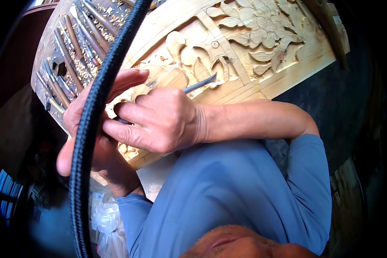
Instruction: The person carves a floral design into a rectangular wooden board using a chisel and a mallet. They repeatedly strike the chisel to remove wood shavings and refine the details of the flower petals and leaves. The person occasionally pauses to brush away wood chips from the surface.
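Observation:
My right hand [157, 120] is closed around a carving gouge [200, 83], and its dark metal blade sticks out past the knuckles. The blade's tip rests at the carved wooden panel [172, 79], beside a pale curl of wood. Most of the handle is hidden in my fist. Close by on the left, my left hand [79, 116] is open, fingers stretched and thumb apart, its palm facing the handle end. Whether the palm touches the handle cannot be made out. Leaves and a flower [264, 32] stand in relief on the pale panel, some with pencil lines.
Several wooden-handled chisels [90, 38] lie among wood shavings on the workbench [38, 81] at the left. A dark braided cord [94, 116] crosses the view in front of my left hand. A curved wooden piece [329, 30] is at the upper right; plastic bags [109, 221] are below.

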Available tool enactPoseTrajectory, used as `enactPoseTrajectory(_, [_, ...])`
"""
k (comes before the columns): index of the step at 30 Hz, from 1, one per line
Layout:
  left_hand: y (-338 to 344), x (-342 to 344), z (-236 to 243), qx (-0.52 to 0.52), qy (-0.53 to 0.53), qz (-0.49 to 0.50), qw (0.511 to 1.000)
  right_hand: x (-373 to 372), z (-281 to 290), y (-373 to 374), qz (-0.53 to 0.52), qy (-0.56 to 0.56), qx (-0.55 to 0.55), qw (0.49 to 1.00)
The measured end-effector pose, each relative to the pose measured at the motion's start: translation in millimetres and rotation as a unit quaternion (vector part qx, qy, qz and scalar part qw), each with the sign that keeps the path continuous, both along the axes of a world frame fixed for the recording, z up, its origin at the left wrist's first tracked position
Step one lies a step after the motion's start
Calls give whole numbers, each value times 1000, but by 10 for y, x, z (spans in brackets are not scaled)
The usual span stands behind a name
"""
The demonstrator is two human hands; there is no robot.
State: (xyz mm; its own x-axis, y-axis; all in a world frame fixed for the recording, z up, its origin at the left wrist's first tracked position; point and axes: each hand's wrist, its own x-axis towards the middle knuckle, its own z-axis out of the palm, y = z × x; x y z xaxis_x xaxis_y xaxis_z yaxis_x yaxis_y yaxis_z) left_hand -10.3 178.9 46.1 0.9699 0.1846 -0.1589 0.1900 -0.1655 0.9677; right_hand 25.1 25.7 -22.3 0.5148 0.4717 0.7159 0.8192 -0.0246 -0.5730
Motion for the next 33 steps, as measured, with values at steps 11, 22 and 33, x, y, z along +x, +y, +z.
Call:
enactPoseTrajectory(11, [-164, -483, 30, -14, 81, 66, 994, -251, -53, 105, 50, 8, 77, 996])
enactPoseTrajectory(22, [-233, -417, 88, 32, 88, 66, 993, -203, -38, 83, 55, 17, 92, 994])
enactPoseTrajectory(33, [-43, -213, 53, 17, 103, -47, 993, -175, -81, 127, 5, 17, 66, 998])
